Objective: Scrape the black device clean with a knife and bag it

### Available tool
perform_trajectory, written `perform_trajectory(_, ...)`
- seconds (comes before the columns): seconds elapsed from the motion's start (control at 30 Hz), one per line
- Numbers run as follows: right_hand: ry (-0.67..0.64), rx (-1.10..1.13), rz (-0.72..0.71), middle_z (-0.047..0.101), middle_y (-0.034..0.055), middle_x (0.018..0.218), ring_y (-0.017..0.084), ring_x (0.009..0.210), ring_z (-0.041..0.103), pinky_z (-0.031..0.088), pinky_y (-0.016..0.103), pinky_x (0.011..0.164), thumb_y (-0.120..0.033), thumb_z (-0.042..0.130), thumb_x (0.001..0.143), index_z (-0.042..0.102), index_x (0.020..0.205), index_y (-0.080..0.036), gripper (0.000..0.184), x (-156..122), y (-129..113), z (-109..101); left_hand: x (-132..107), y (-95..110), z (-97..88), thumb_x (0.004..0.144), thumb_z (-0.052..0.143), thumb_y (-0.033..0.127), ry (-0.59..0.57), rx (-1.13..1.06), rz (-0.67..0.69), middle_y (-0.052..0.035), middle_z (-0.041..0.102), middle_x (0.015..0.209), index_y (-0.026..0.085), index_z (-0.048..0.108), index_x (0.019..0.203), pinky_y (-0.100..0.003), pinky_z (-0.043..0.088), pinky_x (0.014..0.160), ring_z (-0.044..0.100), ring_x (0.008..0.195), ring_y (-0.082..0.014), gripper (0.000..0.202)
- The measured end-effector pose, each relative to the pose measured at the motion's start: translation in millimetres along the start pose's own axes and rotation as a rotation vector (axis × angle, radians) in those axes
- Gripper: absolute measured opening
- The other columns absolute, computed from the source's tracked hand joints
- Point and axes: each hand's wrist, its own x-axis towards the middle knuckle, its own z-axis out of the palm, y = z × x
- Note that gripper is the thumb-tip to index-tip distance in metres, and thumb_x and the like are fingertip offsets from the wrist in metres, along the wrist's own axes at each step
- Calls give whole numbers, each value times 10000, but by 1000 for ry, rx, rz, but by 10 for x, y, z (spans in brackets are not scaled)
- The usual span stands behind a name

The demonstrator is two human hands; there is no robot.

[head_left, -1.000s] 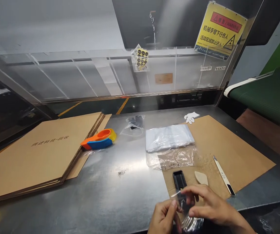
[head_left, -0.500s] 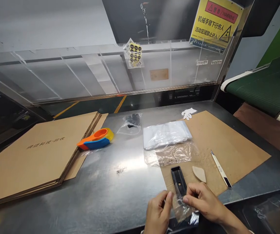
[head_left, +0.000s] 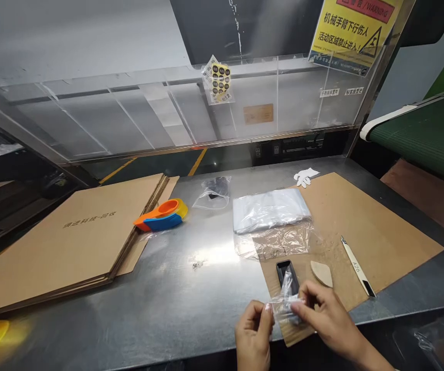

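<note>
Both my hands are at the near edge of the metal table [head_left: 191, 309]. My left hand [head_left: 253, 331] and my right hand [head_left: 328, 318] each pinch one side of a small clear plastic bag [head_left: 287, 299]. The bag's mouth sits over the near end of a flat black rectangular part [head_left: 286, 272], which lies on a brown cardboard sheet [head_left: 364, 232]. The far end of the part sticks out of the bag.
Beside the part lie a beige wedge-shaped piece [head_left: 321, 273] and a utility knife [head_left: 358, 267]. A pile of clear bags [head_left: 270, 208] lies further back, with another bagged black part [head_left: 213, 190], an orange-blue tape dispenser [head_left: 162, 215], a cardboard stack [head_left: 67, 242] and a white glove [head_left: 306, 176].
The clear bag was held low at the table edge before. My hands have brought it up and over the near end of the black part. The camera view shifted slightly.
</note>
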Motion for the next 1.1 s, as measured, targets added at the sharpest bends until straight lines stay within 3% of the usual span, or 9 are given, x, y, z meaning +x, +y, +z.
perform_trajectory(0.17,72,-235,-287,473,8,747,154,708,452,350,277,629,-144,400,878,413,745,-186,141,59,31,47,46,-85,-13,816,586,241,256,489,558,-40,558,817,162,581,876,-285,404,688,508,763,-175,99)
perform_trajectory(0.23,-21,-283,-425,484,26,796,169,756,458,363,287,646,-74,355,853,419,773,-186,151,64,-6,72,81,-47,-32,798,589,125,235,633,855,-76,564,960,159,556,1100,-297,429,754,515,885,-190,306)
perform_trajectory(0.3,-66,-279,-482,483,36,822,176,784,463,385,287,654,-39,323,827,429,796,-186,184,61,-39,64,134,-6,-71,811,538,54,128,695,966,-43,565,859,178,584,1069,-272,441,697,520,807,-160,291)
perform_trajectory(0.4,-37,-223,-433,500,44,880,170,832,494,428,287,707,-56,304,835,466,903,-196,225,59,-9,12,250,-21,-143,831,506,48,176,671,885,-4,539,724,183,603,937,-244,435,611,511,687,-128,197)
perform_trajectory(0.5,101,-377,-176,548,57,934,189,857,547,459,323,739,-228,321,917,477,1013,-209,184,70,168,16,380,-137,-179,835,511,65,314,671,805,-11,549,720,165,596,898,-252,444,617,525,678,-130,145)
perform_trajectory(0.67,167,-643,107,625,160,796,361,744,611,443,429,582,-346,384,867,550,814,-154,259,85,603,162,496,-351,-116,845,504,131,302,749,628,-25,574,696,155,618,889,-280,436,584,547,644,-160,125)
perform_trajectory(0.83,183,-596,145,581,64,611,236,573,587,402,305,509,-329,223,925,521,805,-184,352,-90,715,25,516,-428,-80,843,487,202,267,797,461,-47,596,668,160,647,852,-308,407,559,572,647,-208,165)
perform_trajectory(1.0,-92,-125,15,507,-15,631,126,583,505,376,207,519,-483,347,925,553,788,-191,382,-320,538,-93,524,-415,-38,841,478,248,166,747,337,-49,617,689,175,657,864,-308,413,581,577,647,-208,195)
perform_trajectory(1.1,-239,-43,133,444,-33,587,105,497,467,340,191,422,-521,347,906,531,739,-175,425,-331,575,-29,509,-383,-28,864,479,339,28,659,287,-12,610,616,182,661,852,-257,434,530,565,552,-158,241)
